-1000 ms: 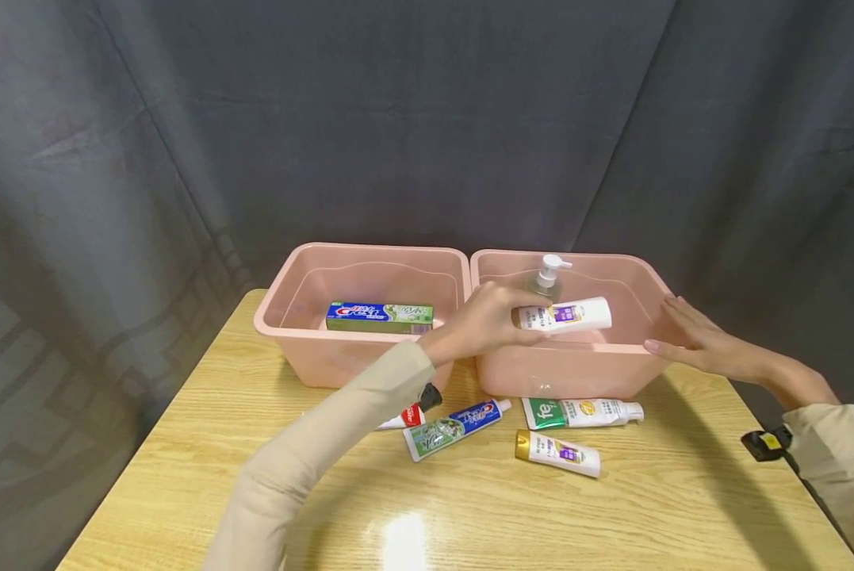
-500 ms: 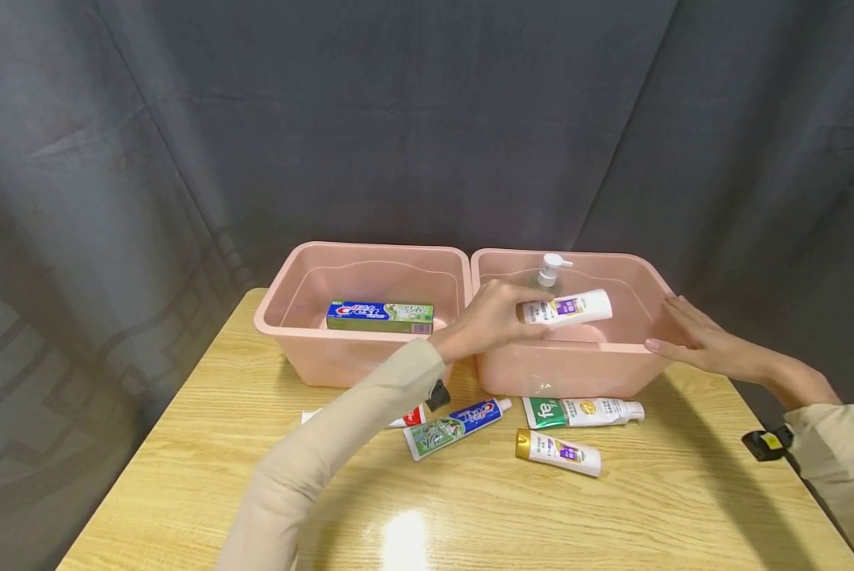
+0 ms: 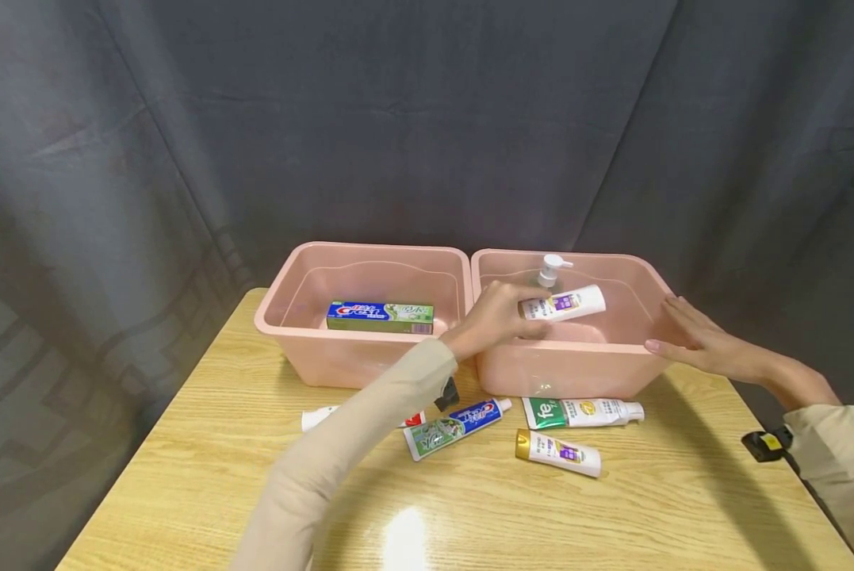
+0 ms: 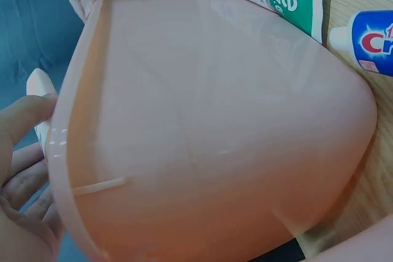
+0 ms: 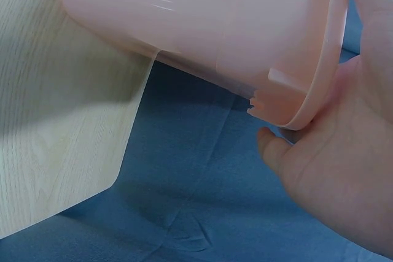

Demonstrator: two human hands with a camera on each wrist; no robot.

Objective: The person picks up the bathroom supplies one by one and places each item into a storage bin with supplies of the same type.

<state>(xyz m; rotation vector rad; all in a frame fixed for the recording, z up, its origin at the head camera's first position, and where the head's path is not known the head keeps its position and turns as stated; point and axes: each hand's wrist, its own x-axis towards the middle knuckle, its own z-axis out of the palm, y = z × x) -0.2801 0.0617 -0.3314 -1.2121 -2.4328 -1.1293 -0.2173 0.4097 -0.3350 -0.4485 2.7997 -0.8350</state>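
Note:
In the head view my left hand [image 3: 494, 317] pinches a white shampoo bottle [image 3: 572, 304] with a purple label, over the right pink bin [image 3: 562, 373]. The bottle is tilted, and my fingers hide its cap end. Behind it, inside that bin, stands a pump bottle [image 3: 551, 266] with a white top; its lower part is covered. My right hand [image 3: 715, 345] rests on the bin's right rim with straight fingers. The left wrist view shows only part of the held bottle beyond the rim.
The left pink bin [image 3: 369, 361] holds a Crest toothpaste box [image 3: 380, 317]. Lying before the bins are a blue-green toothpaste tube [image 3: 455, 430], a green-white tube [image 3: 584, 412], another white bottle with gold cap [image 3: 558, 453], and a red-white tube [image 3: 319, 416] partly under my left sleeve.
My left hand has shifted slightly to the right, and the shampoo bottle's white end has risen a little and turned farther back. The right hand stays on the rim.

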